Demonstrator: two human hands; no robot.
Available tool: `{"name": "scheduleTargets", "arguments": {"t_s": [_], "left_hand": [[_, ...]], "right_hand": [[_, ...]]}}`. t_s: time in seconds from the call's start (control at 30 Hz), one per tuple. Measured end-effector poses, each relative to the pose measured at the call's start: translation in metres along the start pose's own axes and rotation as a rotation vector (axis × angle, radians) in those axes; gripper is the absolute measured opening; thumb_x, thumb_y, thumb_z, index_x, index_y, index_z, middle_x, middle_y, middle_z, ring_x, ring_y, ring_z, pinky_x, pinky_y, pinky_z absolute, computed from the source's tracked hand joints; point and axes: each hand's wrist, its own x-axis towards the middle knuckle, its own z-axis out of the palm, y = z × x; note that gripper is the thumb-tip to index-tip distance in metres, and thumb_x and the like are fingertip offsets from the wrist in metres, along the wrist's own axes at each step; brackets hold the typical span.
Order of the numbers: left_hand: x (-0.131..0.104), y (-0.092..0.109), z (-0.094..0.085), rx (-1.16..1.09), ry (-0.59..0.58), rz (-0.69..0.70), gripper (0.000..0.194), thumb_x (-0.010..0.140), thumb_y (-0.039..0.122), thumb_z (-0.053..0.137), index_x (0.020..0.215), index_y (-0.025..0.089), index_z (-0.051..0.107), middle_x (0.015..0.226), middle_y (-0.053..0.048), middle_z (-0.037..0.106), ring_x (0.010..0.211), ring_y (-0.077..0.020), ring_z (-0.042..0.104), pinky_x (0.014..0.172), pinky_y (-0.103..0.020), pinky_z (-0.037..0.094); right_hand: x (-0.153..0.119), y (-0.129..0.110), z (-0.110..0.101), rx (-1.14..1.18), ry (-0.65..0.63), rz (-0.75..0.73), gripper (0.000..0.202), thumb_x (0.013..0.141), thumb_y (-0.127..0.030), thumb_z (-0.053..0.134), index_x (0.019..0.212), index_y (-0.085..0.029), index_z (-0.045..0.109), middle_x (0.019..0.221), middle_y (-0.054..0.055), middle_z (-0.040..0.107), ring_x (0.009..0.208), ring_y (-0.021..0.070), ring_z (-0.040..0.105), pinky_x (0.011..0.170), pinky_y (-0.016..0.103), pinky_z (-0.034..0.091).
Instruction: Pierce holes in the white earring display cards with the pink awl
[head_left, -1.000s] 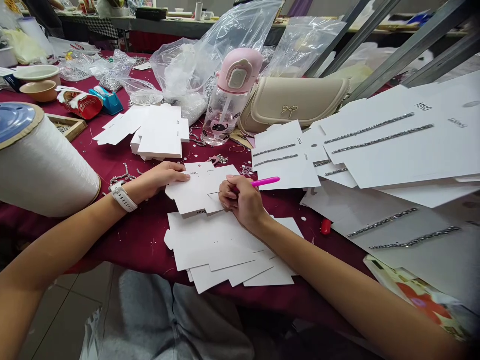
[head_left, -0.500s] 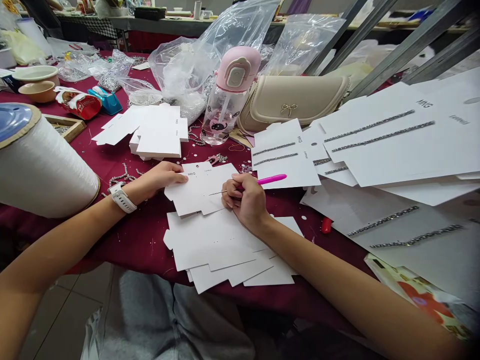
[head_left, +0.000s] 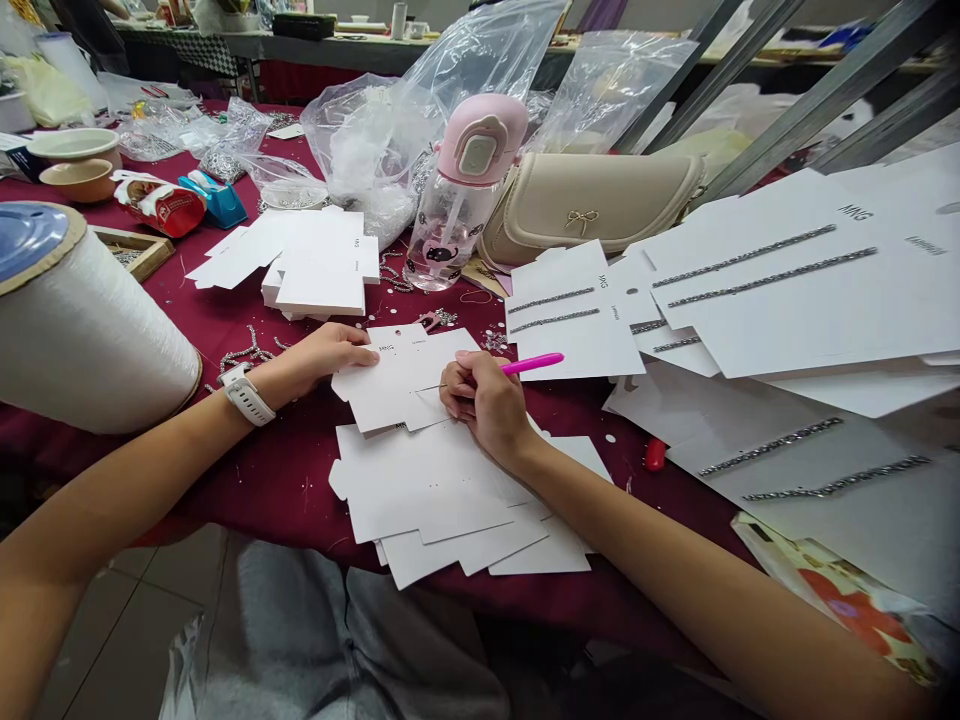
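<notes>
My left hand pinches the left edge of a white card printed MNG, thumb on top. In my right hand is a needle tool with a bright pink handle. Its thin metal shaft points left, and the tip is at the card's face near some small marks; whether it pierces the card I cannot tell. Under and in front of this card lies a spread of more white cards. To the right, a white card carries two strips of sparkling chain.
A large white thread spool stands at the left. Behind the hands are a card stack, a pink-lidded bottle and a beige bag. Chained cards pile up at the right, beside a red cap.
The pink handle has tilted slightly and shifted a little left with my right hand. My left hand keeps its hold on the card, and the whole view has drifted slightly.
</notes>
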Motion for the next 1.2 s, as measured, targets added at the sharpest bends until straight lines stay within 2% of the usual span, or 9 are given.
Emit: {"name": "scheduleTargets", "arguments": {"t_s": [0.3, 0.37, 0.5, 0.57, 0.73, 1.2], "left_hand": [[-0.002, -0.002, 0.001, -0.037, -0.005, 0.039, 0.012, 0.063, 0.021, 0.062, 0.063, 0.014, 0.052, 0.057, 0.003, 0.055, 0.047, -0.0075, 0.050, 0.043, -0.018, 0.033], [-0.002, -0.001, 0.002, -0.037, 0.013, 0.040, 0.012, 0.063, 0.021, 0.062, 0.064, 0.014, 0.052, 0.058, 0.002, 0.055, 0.049, -0.0080, 0.051, 0.044, -0.018, 0.035], [-0.003, 0.001, 0.003, -0.023, 0.051, 0.048, 0.012, 0.063, 0.021, 0.061, 0.063, 0.013, 0.052, 0.059, 0.001, 0.055, 0.049, -0.0084, 0.051, 0.044, -0.018, 0.036], [-0.004, 0.002, 0.003, -0.026, 0.048, 0.049, 0.013, 0.063, 0.022, 0.061, 0.062, 0.014, 0.051, 0.058, 0.002, 0.054, 0.049, -0.0083, 0.051, 0.044, -0.018, 0.036], [-0.002, 0.000, 0.001, -0.010, 0.048, 0.040, 0.013, 0.063, 0.022, 0.062, 0.065, 0.014, 0.053, 0.061, 0.001, 0.055, 0.051, -0.0088, 0.051, 0.046, -0.019, 0.036], [0.003, -0.006, -0.002, -0.058, 0.007, 0.042, 0.012, 0.064, 0.023, 0.062, 0.069, 0.014, 0.057, 0.065, 0.000, 0.060, 0.054, -0.0092, 0.055, 0.047, -0.019, 0.038]], "right_hand": [[-0.002, 0.004, 0.004, -0.084, -0.083, -0.075, 0.039, 0.075, -0.025, 0.041, 0.039, -0.019, 0.027, 0.036, -0.005, 0.026, 0.033, 0.0050, 0.026, 0.037, 0.022, 0.022], [-0.001, 0.002, 0.002, -0.016, -0.046, -0.057, 0.038, 0.074, -0.025, 0.040, 0.038, -0.020, 0.026, 0.035, -0.005, 0.025, 0.032, 0.0052, 0.025, 0.035, 0.022, 0.021], [0.003, -0.004, -0.007, 0.203, 0.141, -0.013, 0.036, 0.069, -0.026, 0.035, 0.037, -0.020, 0.022, 0.034, -0.005, 0.021, 0.028, 0.0058, 0.025, 0.032, 0.022, 0.018], [0.006, -0.006, -0.011, 0.191, 0.170, -0.010, 0.035, 0.068, -0.026, 0.036, 0.036, -0.020, 0.022, 0.033, -0.005, 0.022, 0.028, 0.0057, 0.025, 0.032, 0.022, 0.019], [0.012, -0.006, -0.018, 0.052, 0.091, 0.020, 0.037, 0.068, -0.025, 0.040, 0.035, -0.020, 0.022, 0.031, -0.005, 0.022, 0.026, 0.0054, 0.026, 0.031, 0.022, 0.019], [0.012, -0.003, -0.014, -0.013, 0.101, -0.019, 0.036, 0.068, -0.021, 0.038, 0.035, -0.020, 0.024, 0.033, -0.005, 0.024, 0.027, 0.0062, 0.031, 0.032, 0.023, 0.017]]}}
